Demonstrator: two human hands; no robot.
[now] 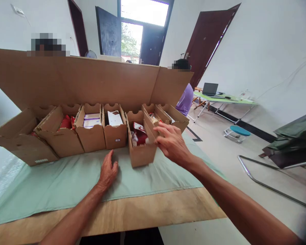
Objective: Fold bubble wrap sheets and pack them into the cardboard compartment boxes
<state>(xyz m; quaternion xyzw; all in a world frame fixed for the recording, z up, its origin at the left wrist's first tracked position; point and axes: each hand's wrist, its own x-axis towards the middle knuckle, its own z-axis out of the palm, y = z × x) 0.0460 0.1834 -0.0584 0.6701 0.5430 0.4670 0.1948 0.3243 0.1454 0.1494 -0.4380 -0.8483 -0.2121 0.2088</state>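
An oblong brown cardboard box (pixel 142 157) runs near-to-far, left of the nearer right hand (pixel 169 140), grip unclear. The left hand (pixel 108 171) is empty, uncurled.

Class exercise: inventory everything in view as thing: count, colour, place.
Tabletop: one, brown, foreground
Cloth: one, pale green, over tabletop
Cardboard boxes: at least seven, brown, on cloth
Box contents: several, mostly red or white, inside
Cardboard panel: one, brown, behind boxes
People: at least two, one in purple, beyond panel
Fan: one, grey, beyond panel
Doors: several, dark, background
Folding table: one, green, right
Laptop: one, dark, on folding table
Stool: one, blue seat, right floor
Metal frame: one, silver, right
Draped cover: one, dark green, right
Left hand: one, bare, over cloth
Right hand: one, bare, at fifth box from left
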